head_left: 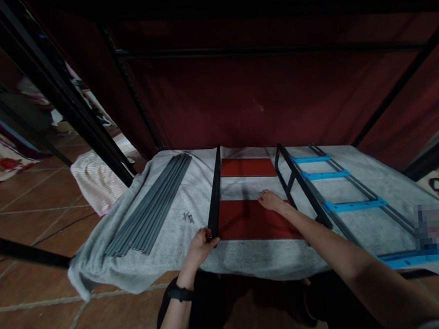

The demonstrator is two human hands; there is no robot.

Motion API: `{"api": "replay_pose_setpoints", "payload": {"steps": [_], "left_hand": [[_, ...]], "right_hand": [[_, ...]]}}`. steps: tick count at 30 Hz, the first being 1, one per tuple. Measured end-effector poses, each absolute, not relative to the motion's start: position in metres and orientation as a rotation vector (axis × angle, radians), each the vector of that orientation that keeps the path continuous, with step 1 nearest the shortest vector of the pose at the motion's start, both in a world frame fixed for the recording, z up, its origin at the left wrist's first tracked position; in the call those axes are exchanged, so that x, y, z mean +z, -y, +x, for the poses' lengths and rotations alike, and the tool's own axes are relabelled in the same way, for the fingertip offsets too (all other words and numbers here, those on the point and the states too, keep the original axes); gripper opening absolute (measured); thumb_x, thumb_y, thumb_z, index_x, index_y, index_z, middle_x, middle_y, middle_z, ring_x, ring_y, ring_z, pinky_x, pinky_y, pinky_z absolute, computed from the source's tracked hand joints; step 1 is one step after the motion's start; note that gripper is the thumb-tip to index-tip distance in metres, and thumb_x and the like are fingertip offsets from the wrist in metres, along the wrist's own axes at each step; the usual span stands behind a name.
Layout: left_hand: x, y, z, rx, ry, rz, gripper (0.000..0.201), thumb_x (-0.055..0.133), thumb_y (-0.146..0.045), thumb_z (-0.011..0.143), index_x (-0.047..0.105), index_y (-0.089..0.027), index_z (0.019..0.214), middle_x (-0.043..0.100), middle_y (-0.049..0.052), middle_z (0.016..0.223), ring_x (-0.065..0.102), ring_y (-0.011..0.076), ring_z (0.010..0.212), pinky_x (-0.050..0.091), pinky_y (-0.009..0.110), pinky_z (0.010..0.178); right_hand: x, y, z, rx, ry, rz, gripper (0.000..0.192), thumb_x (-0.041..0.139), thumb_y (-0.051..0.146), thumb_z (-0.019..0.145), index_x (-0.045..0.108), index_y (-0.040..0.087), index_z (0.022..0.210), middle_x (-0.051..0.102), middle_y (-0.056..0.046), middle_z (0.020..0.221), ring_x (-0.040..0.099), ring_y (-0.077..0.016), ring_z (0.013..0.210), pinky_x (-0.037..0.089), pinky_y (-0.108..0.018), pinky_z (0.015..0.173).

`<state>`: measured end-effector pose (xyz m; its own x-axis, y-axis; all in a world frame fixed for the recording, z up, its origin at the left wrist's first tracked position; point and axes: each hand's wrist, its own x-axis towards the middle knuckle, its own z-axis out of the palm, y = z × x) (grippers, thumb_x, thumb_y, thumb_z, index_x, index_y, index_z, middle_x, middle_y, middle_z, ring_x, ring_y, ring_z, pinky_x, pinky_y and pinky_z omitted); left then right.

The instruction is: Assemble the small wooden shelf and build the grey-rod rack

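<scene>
Black rail (pixel 214 195), long axis running from the blanket's (pixel 171 228) near edge to its far edge, is gripped at its near end by closed left-hand fingers (pixel 209 234); right hand (pixel 270 200) is rested flat, holding nothing, on the red panel (pixel 253 222) beside it.

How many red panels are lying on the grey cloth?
2. The far red panel lies toward the back wall; the near red panel lies closer, under the right hand. Both sit beside the black rail.
</scene>
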<state>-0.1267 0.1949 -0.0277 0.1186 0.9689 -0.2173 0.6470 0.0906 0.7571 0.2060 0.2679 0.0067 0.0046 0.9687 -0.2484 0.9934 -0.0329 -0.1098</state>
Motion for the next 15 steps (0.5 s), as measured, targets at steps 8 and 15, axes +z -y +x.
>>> {"api": "replay_pose_setpoints", "payload": {"steps": [8,15], "left_hand": [[-0.037,-0.197,-0.118,0.488,-1.759,1.85,0.014,0.074,-0.025,0.079,0.065,-0.017,0.085,0.067,0.007,0.088,0.065,0.0224,0.089,0.045,0.029,0.074],[-0.031,-0.199,-0.12,0.374,-1.755,1.858,0.012,0.07,-0.025,0.083,0.065,-0.014,0.081,0.07,0.009,0.085,0.066,0.0209,0.083,0.042,0.027,0.068]], "right_hand": [[0.031,-0.29,0.214,-0.582,-2.115,2.029,0.035,0.047,0.036,0.096,0.075,0.017,0.103,0.074,-0.01,0.108,0.068,-0.022,0.099,0.049,-0.027,0.083],[0.065,-0.28,0.228,-0.825,-2.219,2.01,0.037,0.057,0.051,0.09,0.07,0.016,0.087,0.064,0.0,0.075,0.054,-0.0128,0.066,0.037,-0.023,0.059]]}}
